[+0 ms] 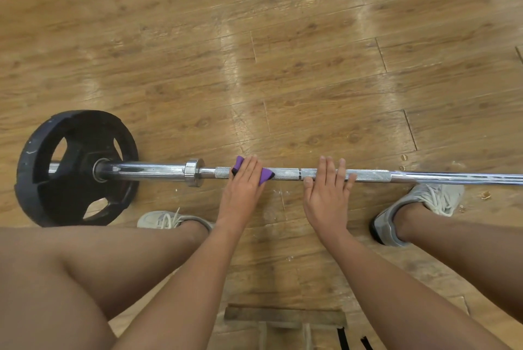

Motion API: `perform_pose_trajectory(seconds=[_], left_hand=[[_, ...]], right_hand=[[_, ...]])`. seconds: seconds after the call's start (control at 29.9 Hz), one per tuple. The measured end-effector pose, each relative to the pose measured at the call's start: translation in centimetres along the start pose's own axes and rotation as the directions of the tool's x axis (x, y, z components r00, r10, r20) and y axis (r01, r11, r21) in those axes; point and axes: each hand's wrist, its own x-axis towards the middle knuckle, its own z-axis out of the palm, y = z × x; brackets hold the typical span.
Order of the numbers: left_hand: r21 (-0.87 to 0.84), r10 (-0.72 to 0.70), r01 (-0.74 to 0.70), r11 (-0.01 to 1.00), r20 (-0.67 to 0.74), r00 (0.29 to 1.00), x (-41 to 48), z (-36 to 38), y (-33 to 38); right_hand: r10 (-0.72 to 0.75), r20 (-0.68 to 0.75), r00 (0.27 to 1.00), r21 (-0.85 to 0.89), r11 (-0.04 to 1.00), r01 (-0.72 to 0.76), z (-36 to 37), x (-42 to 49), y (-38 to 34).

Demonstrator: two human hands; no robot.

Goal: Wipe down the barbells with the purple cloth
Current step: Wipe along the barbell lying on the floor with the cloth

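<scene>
A chrome barbell (285,173) lies across the wooden floor from left to right. A black weight plate (76,166) sits on its left sleeve. My left hand (243,180) lies over the knurled part of the bar with straight fingers and presses the purple cloth (266,175) onto it; cloth corners stick out on both sides of the hand. My right hand (328,188) rests flat on the bar a little to the right, fingers straight and spread, holding nothing.
My two legs and grey sneakers (418,208) flank my arms, the right shoe just under the bar. A wooden block (285,315) lies on the floor near the bottom edge. White dust and small crumbs dot the floor (254,52) near the bar.
</scene>
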Motion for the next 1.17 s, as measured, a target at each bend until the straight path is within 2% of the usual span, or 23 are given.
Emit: perform_pose_trajectory(seconds=[0.13,0.3,0.37,0.54,0.57,0.67,0.74,0.87,1.0,1.07,1.17], left_hand=[[-0.055,-0.013,0.008,0.998,-0.083,0.996,0.7,-0.6,-1.2],[-0.234,-0.227,0.19,0.953,-0.141,0.964,1.0,0.2,0.4],[-0.262,-0.266,0.22,0.94,-0.154,0.952,1.0,0.9,1.6],[-0.125,-0.098,0.08,0.989,-0.146,0.984,1.4,1.1,0.8],[-0.114,-0.101,0.083,0.99,-0.156,0.983,1.5,0.8,0.0],[-0.216,-0.306,0.269,0.939,-0.165,0.937,2.1,-0.3,-1.4],[-0.234,-0.371,0.332,0.914,-0.152,0.916,2.5,-0.5,-1.4],[-0.128,-0.189,0.17,0.977,-0.16,0.969,3.4,-0.2,-0.2],[0.035,-0.064,0.07,0.997,-0.16,0.985,4.4,-0.6,-1.5],[0.072,-0.035,0.042,0.997,-0.097,0.995,4.6,-1.0,-2.4],[0.062,-0.069,0.074,0.995,-0.074,0.995,5.1,-1.4,-2.5]], right_hand=[[0.002,0.011,1.0,-0.005,1.0,-0.002,-0.1,0.3,-0.1],[-0.002,0.01,1.0,0.002,1.0,0.002,-0.2,0.8,-0.1],[-0.009,0.017,1.0,0.0,1.0,0.009,-0.2,1.0,-0.2],[-0.015,0.034,0.999,0.01,1.0,0.015,-0.2,1.8,-0.2],[-0.015,0.039,0.999,0.011,1.0,0.015,-0.2,1.9,-0.2],[-0.012,0.069,0.998,0.021,1.0,0.01,-0.2,2.6,-0.2],[-0.016,0.069,0.998,0.027,1.0,0.014,-0.2,3.1,-0.3],[-0.016,0.071,0.997,0.047,0.999,0.013,-0.2,4.1,-0.4],[-0.022,0.086,0.996,0.044,0.999,0.018,-0.3,5.2,-0.5],[-0.024,0.094,0.995,0.048,0.999,0.019,-0.4,5.7,-0.6],[-0.022,0.109,0.994,0.042,0.999,0.017,-0.6,6.6,-0.7]])
